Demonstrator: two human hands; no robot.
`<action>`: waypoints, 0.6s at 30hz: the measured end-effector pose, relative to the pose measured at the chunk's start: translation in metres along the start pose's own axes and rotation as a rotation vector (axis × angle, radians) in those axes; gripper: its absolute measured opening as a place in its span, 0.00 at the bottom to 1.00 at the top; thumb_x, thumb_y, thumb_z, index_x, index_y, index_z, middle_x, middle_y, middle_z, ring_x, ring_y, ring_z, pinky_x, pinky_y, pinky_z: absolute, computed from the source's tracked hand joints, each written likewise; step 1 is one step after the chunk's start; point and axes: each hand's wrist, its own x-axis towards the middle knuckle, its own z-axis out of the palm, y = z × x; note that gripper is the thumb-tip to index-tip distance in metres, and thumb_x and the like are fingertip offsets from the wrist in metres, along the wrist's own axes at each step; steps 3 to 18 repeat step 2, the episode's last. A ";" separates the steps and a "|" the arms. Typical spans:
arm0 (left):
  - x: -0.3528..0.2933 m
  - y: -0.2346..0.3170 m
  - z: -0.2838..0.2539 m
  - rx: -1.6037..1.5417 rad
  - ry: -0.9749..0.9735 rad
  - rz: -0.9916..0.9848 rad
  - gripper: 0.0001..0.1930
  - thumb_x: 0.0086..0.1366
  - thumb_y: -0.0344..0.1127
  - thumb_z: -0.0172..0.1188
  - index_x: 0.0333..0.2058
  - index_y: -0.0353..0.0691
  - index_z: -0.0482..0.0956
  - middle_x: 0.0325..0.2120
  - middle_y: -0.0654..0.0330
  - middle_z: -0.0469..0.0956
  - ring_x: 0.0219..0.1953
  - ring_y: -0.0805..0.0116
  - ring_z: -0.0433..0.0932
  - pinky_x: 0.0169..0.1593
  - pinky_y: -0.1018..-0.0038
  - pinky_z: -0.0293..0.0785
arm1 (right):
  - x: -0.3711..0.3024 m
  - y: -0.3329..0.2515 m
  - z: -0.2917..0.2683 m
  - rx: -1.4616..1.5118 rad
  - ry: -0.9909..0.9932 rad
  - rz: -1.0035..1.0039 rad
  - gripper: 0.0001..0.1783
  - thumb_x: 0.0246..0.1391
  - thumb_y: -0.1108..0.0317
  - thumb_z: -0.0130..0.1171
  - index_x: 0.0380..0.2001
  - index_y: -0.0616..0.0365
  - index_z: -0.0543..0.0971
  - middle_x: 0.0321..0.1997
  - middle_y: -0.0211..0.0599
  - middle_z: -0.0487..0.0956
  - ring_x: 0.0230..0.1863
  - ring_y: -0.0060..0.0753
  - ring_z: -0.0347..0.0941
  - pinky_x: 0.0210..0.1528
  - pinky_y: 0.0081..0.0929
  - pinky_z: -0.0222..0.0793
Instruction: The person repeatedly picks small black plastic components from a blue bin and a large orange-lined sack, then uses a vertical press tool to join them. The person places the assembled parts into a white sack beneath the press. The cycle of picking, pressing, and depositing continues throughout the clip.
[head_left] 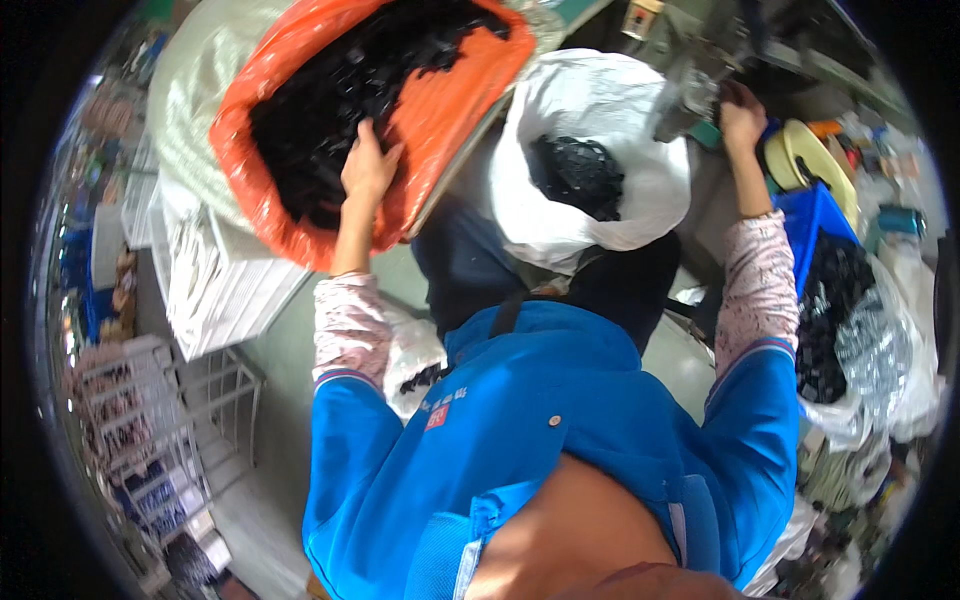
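Observation:
My left hand (pixel 369 170) reaches into an orange plastic bag (pixel 450 115), at the edge of a heap of small black pieces (pixel 335 105). Its thumb and forefinger are apart; the other fingers are partly hidden. To the right, my right hand (pixel 742 122) is curled beside a grey metal machine part (pixel 688 100). Whatever those fingers hold is hidden. Between my hands, in front of my legs, stands an open white sack (pixel 520 195) with more black pieces (pixel 580 175) at its bottom. The metal part juts over the sack's right rim.
A blue container (pixel 808 225) and a cream-coloured tub (pixel 800 150) stand at my right, near clear plastic bags (pixel 875 345). White stacked crates (pixel 215 285) and a white wire rack (pixel 170 430) are on the left. A pale woven sack (pixel 195 110) lies against the orange bag.

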 end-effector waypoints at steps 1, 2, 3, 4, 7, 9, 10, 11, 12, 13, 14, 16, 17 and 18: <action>0.005 -0.012 0.006 -0.048 -0.089 0.007 0.32 0.56 0.48 0.63 0.55 0.46 0.59 0.45 0.45 0.76 0.48 0.46 0.75 0.51 0.58 0.70 | -0.003 -0.014 -0.011 0.304 -0.040 0.108 0.15 0.44 0.70 0.64 0.39 0.55 0.82 0.35 0.35 0.83 0.38 0.24 0.77 0.42 0.23 0.70; 0.017 -0.018 0.015 -0.159 -0.161 0.086 0.39 0.53 0.45 0.65 0.59 0.46 0.54 0.46 0.41 0.74 0.47 0.46 0.75 0.51 0.58 0.71 | 0.010 0.023 0.008 0.775 0.008 0.164 0.14 0.49 0.58 0.62 0.37 0.52 0.83 0.39 0.43 0.82 0.40 0.46 0.78 0.47 0.36 0.70; 0.017 -0.018 0.015 -0.159 -0.161 0.086 0.39 0.53 0.45 0.65 0.59 0.46 0.54 0.46 0.41 0.74 0.47 0.46 0.75 0.51 0.58 0.71 | 0.010 0.023 0.008 0.775 0.008 0.164 0.14 0.49 0.58 0.62 0.37 0.52 0.83 0.39 0.43 0.82 0.40 0.46 0.78 0.47 0.36 0.70; 0.017 -0.018 0.015 -0.159 -0.161 0.086 0.39 0.53 0.45 0.65 0.59 0.46 0.54 0.46 0.41 0.74 0.47 0.46 0.75 0.51 0.58 0.71 | 0.010 0.023 0.008 0.775 0.008 0.164 0.14 0.49 0.58 0.62 0.37 0.52 0.83 0.39 0.43 0.82 0.40 0.46 0.78 0.47 0.36 0.70; 0.017 -0.018 0.015 -0.159 -0.161 0.086 0.39 0.53 0.45 0.65 0.59 0.46 0.54 0.46 0.41 0.74 0.47 0.46 0.75 0.51 0.58 0.71 | 0.010 0.023 0.008 0.775 0.008 0.164 0.14 0.49 0.58 0.62 0.37 0.52 0.83 0.39 0.43 0.82 0.40 0.46 0.78 0.47 0.36 0.70; 0.017 -0.018 0.015 -0.159 -0.161 0.086 0.39 0.53 0.45 0.65 0.59 0.46 0.54 0.46 0.41 0.74 0.47 0.46 0.75 0.51 0.58 0.71 | 0.010 0.023 0.008 0.775 0.008 0.164 0.14 0.49 0.58 0.62 0.37 0.52 0.83 0.39 0.43 0.82 0.40 0.46 0.78 0.47 0.36 0.70; 0.017 -0.018 0.015 -0.159 -0.161 0.086 0.39 0.53 0.45 0.65 0.59 0.46 0.54 0.46 0.41 0.74 0.47 0.46 0.75 0.51 0.58 0.71 | 0.010 0.023 0.008 0.775 0.008 0.164 0.14 0.49 0.58 0.62 0.37 0.52 0.83 0.39 0.43 0.82 0.40 0.46 0.78 0.47 0.36 0.70; 0.017 -0.018 0.015 -0.159 -0.161 0.086 0.39 0.53 0.45 0.65 0.59 0.46 0.54 0.46 0.41 0.74 0.47 0.46 0.75 0.51 0.58 0.71 | 0.010 0.023 0.008 0.775 0.008 0.164 0.14 0.49 0.58 0.62 0.37 0.52 0.83 0.39 0.43 0.82 0.40 0.46 0.78 0.47 0.36 0.70; 0.017 -0.018 0.015 -0.159 -0.161 0.086 0.39 0.53 0.45 0.65 0.59 0.46 0.54 0.46 0.41 0.74 0.47 0.46 0.75 0.51 0.58 0.71 | 0.010 0.023 0.008 0.775 0.008 0.164 0.14 0.49 0.58 0.62 0.37 0.52 0.83 0.39 0.43 0.82 0.40 0.46 0.78 0.47 0.36 0.70; 0.017 -0.018 0.015 -0.159 -0.161 0.086 0.39 0.53 0.45 0.65 0.59 0.46 0.54 0.46 0.41 0.74 0.47 0.46 0.75 0.51 0.58 0.71 | 0.010 0.023 0.008 0.775 0.008 0.164 0.14 0.49 0.58 0.62 0.37 0.52 0.83 0.39 0.43 0.82 0.40 0.46 0.78 0.47 0.36 0.70; 0.017 -0.018 0.015 -0.159 -0.161 0.086 0.39 0.53 0.45 0.65 0.59 0.46 0.54 0.46 0.41 0.74 0.47 0.46 0.75 0.51 0.58 0.71 | 0.010 0.023 0.008 0.775 0.008 0.164 0.14 0.49 0.58 0.62 0.37 0.52 0.83 0.39 0.43 0.82 0.40 0.46 0.78 0.47 0.36 0.70; 0.017 -0.018 0.015 -0.159 -0.161 0.086 0.39 0.53 0.45 0.65 0.59 0.46 0.54 0.46 0.41 0.74 0.47 0.46 0.75 0.51 0.58 0.71 | 0.010 0.023 0.008 0.775 0.008 0.164 0.14 0.49 0.58 0.62 0.37 0.52 0.83 0.39 0.43 0.82 0.40 0.46 0.78 0.47 0.36 0.70; 0.017 -0.018 0.015 -0.159 -0.161 0.086 0.39 0.53 0.45 0.65 0.59 0.46 0.54 0.46 0.41 0.74 0.47 0.46 0.75 0.51 0.58 0.71 | 0.010 0.023 0.008 0.775 0.008 0.164 0.14 0.49 0.58 0.62 0.37 0.52 0.83 0.39 0.43 0.82 0.40 0.46 0.78 0.47 0.36 0.70; 0.017 -0.018 0.015 -0.159 -0.161 0.086 0.39 0.53 0.45 0.65 0.59 0.46 0.54 0.46 0.41 0.74 0.47 0.46 0.75 0.51 0.58 0.71 | 0.010 0.023 0.008 0.775 0.008 0.164 0.14 0.49 0.58 0.62 0.37 0.52 0.83 0.39 0.43 0.82 0.40 0.46 0.78 0.47 0.36 0.70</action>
